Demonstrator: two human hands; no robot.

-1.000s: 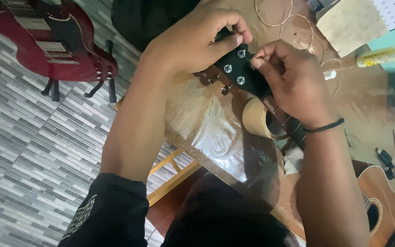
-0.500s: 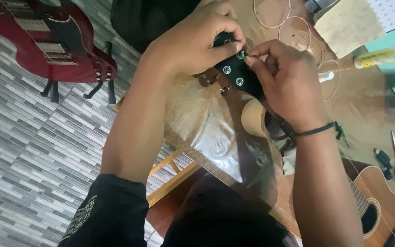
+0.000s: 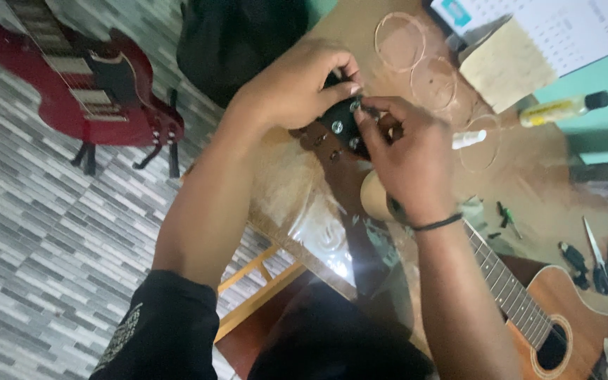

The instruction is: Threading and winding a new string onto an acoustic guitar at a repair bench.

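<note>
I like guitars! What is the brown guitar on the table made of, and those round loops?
The acoustic guitar's body looks like wood with a smooth reddish-brown finish; faint grain shows. The coiled strings look like thin metal wire, coppery and see-through in the middle. The headstock, held by the left hand and right hand, looks glossy black.

light: dim, warm | glare: plastic table cover (image 3: pixel 332 239) | focus: soft, slight motion blur

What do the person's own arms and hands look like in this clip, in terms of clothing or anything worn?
Both hands are bare, no gloves. The left hand shows a bare forearm up to a black sleeve with a faint pale print near its edge. The right hand has a thin black band around the wrist; no sleeve shows on that arm.
</note>
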